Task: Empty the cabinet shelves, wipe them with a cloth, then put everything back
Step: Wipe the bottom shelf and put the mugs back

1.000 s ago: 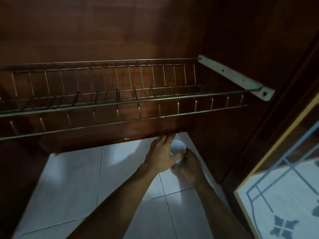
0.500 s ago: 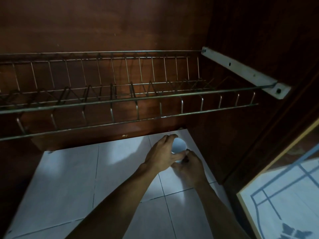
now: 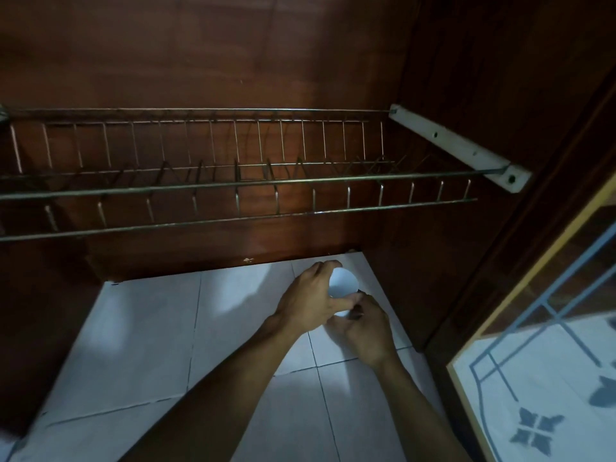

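Note:
A small white cup (image 3: 343,284) stands on the white-tiled bottom shelf (image 3: 150,331) of the dark wooden cabinet, near the back right corner. My left hand (image 3: 310,301) curls round its left side and top. My right hand (image 3: 365,323) holds it low on the right, fingers bent against its base. Both hands hide most of the cup. Above them a wire dish rack (image 3: 233,185) spans the cabinet with nothing in its slots.
A white bracket (image 3: 460,150) fixes the rack to the right cabinet wall (image 3: 466,261). The open cabinet door with patterned glass (image 3: 546,378) stands at the lower right. The wooden back panel (image 3: 200,61) rises behind the rack.
Both hands stay on the white cup in the same spot. The view has dropped slightly, so the rack sits higher in the frame.

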Motion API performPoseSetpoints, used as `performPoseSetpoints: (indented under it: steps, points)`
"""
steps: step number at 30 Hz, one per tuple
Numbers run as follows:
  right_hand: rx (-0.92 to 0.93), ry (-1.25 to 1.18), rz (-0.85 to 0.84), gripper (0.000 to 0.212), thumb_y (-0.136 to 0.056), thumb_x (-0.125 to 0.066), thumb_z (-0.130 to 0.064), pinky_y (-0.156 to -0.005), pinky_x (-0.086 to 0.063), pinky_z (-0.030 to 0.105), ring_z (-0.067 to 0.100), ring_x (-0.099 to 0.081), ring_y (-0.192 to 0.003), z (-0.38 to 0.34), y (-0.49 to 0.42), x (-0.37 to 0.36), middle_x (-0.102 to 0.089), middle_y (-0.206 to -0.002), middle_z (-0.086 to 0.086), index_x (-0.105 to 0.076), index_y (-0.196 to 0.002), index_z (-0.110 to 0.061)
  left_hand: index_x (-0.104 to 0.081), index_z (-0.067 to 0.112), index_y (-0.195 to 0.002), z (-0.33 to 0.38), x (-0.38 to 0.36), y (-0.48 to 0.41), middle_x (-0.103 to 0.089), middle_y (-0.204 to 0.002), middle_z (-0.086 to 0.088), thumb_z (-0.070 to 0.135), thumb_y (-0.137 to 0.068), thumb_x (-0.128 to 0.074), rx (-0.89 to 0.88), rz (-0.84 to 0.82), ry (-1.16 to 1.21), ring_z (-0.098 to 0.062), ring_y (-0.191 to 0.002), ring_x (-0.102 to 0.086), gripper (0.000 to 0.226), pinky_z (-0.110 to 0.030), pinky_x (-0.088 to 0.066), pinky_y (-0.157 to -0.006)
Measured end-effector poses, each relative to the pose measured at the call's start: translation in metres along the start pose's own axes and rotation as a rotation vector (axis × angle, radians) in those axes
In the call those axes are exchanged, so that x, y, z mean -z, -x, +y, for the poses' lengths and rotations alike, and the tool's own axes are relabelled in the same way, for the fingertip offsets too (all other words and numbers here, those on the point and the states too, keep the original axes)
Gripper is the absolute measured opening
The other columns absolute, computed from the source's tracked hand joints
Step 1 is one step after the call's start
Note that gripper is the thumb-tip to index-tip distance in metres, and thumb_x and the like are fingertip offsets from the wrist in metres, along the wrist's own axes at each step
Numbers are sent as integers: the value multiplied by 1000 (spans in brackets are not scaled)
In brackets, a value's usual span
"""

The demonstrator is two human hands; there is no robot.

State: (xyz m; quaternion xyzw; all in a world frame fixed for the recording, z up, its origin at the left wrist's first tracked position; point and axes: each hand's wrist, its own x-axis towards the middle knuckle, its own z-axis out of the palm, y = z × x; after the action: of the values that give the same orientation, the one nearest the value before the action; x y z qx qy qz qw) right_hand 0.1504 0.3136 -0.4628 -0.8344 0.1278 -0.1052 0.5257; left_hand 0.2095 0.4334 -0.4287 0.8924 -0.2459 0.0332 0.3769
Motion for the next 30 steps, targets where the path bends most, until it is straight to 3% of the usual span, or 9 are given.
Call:
performPoseSetpoints:
  steps: [5,10,14,17,26,30]
  points:
    - [35,-20,1,51,-74,-82,-26,-89,-54,32,13,-63,-99,-12,16,4,-65,-107,-7,-61,-120,-19,-52,24,-127,13,14,15,-58,-124,4,57,-76,-71,-1,47,-2,-17,-107,-55,64,-37,-51,-89]
    - [74,-92,-23,50,-74,-83,-17,-77,-50,13,9,-62,-96,-22,31,3,-65,-111,-4,-60,-119,-21,-50,27,-127,23,30,32,-58,-125,6,61,-75,-70,10,64,-25,-17,-109,-54,66,-39,-51,-91]
    - [120,-86,-8,51,-74,-83,-23,-89,-55,30,13,-63,-102,-26,43,0,-66,-115,-5,-60,-120,-21,-52,28,-124,31,43,46,-59,-122,7,60,-75,-71,7,84,-28,-17,-108,-54,62,-38,-51,-90]
    - [154,-53,0,57,-75,-82,-27,-88,-56,32,12,-62,-101,-29,57,0,-66,-116,-6,-59,-127,-20,-52,28,-123,39,52,62,-58,-121,8,59,-75,-71,-9,97,-45,-16,-106,-53,60,-35,-50,-87]
    - [206,-18,-4,53,-72,-84,-29,-70,-44,9,2,-60,-96,-48,109,10,-65,-108,-13,-60,-119,-25,-53,29,-121,62,75,112,-60,-120,10,62,-73,-69,8,101,-49,-14,-106,-55,60,-37,-51,-88]
    - [221,-80,-21,53,-72,-84,-31,-71,-48,7,2,-62,-97,-51,129,15,-67,-108,-14,-60,-119,-28,-55,31,-122,70,79,129,-62,-120,10,63,-72,-69,20,100,-18,-13,-105,-56,61,-37,-53,-89]
